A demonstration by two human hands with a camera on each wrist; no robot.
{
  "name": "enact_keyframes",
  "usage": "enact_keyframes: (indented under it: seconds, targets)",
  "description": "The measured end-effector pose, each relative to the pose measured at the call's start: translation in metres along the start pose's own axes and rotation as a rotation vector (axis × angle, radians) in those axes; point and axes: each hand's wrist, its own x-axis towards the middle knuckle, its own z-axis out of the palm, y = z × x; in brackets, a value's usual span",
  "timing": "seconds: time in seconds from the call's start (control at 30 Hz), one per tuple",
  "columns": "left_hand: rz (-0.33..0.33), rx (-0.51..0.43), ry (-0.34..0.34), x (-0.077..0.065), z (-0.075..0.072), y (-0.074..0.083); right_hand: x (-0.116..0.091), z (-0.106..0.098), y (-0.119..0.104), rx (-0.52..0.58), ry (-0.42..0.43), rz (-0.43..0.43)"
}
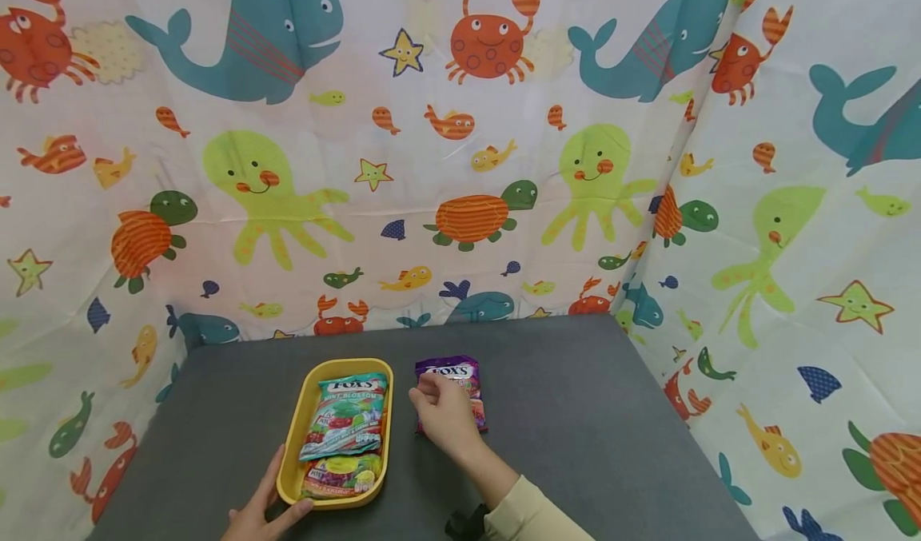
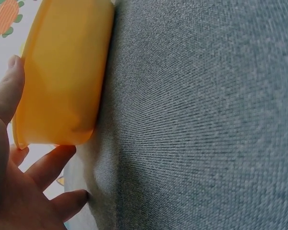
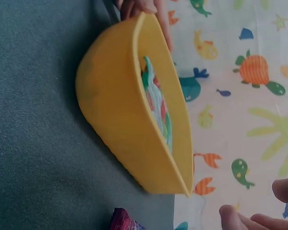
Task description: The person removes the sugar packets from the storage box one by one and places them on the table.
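Note:
A yellow plastic tub (image 1: 283, 477) stands on the grey cloth surface, holding a teal Fox's Mint Blossom candy bag (image 1: 345, 413) on top of a yellow-and-purple candy bag (image 1: 338, 477). My left hand (image 1: 259, 509) rests at the tub's near left corner, thumb at the near rim and fingers spread along the side. In the left wrist view its extended fingers touch the tub wall (image 2: 65, 76). My right hand (image 1: 449, 417) hovers over a purple Fox's candy bag (image 1: 464, 371) and hides part of it. Nothing shows between its parted thumb and fingers (image 3: 230, 218).
A white curtain (image 1: 410, 197) printed with sea animals hangs behind the grey surface (image 1: 576, 429) and along both sides. Beside my right wrist is a black strap (image 1: 466, 523) at the beige sleeve (image 1: 532, 517). Grey cloth spreads to the right of the purple bag.

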Motion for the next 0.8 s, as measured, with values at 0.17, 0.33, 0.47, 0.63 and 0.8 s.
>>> enact_keyframes:
  seconds: [0.17,0.33,0.47,0.63,0.8]
  targets:
    - [-0.009,-0.012,-0.006,0.001,0.0,0.0,-0.005,0.008,-0.006,0.004,-0.042,0.017]
    - [-0.021,-0.023,-0.013,0.001,0.0,-0.001,-0.005,0.017,-0.008,0.036,-0.097,0.024]
    - [-0.027,-0.03,-0.015,0.002,0.0,-0.001,-0.006,0.023,-0.01,0.06,-0.143,0.025]
    - [-0.018,-0.022,-0.02,0.003,-0.001,0.0,-0.008,0.031,-0.012,0.053,-0.215,0.026]
    - [-0.018,-0.024,-0.023,0.003,0.0,-0.002,-0.008,0.04,-0.014,0.042,-0.278,0.022]
